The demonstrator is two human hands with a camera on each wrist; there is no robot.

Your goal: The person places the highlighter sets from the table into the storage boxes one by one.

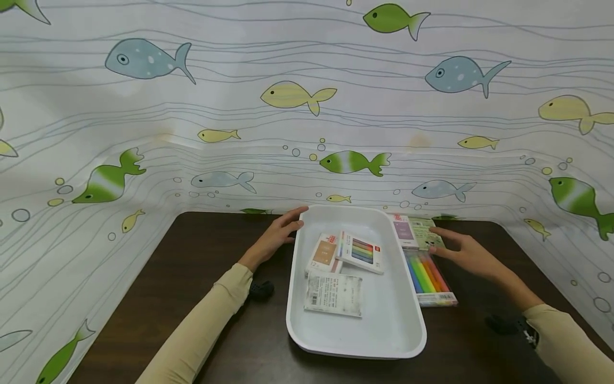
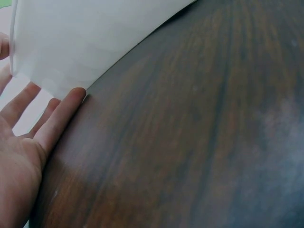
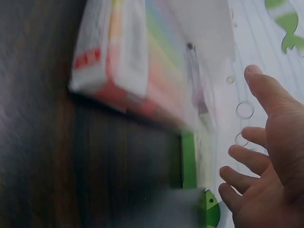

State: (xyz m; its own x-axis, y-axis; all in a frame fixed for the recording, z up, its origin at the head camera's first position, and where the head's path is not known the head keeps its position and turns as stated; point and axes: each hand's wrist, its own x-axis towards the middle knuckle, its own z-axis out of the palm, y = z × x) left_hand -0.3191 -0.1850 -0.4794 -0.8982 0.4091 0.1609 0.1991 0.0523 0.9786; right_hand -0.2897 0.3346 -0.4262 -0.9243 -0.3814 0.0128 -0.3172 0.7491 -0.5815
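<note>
My left hand is at the far left corner of a white plastic tray. Its extended fingers touch the tray's outer wall in the left wrist view. Inside the tray lie a box with a brown label, a white box with rainbow stripes and a pack with printed text. My right hand hovers by the right side, fingers spread and holding nothing. Nearest to it is a green box, beside a box with a purple label. A clear pack of coloured markers lies nearer me.
The dark wooden table extends on both sides of the tray. Behind it, a fish-patterned sheet rises along the back and sides. The right-hand boxes lie close along the tray's right wall.
</note>
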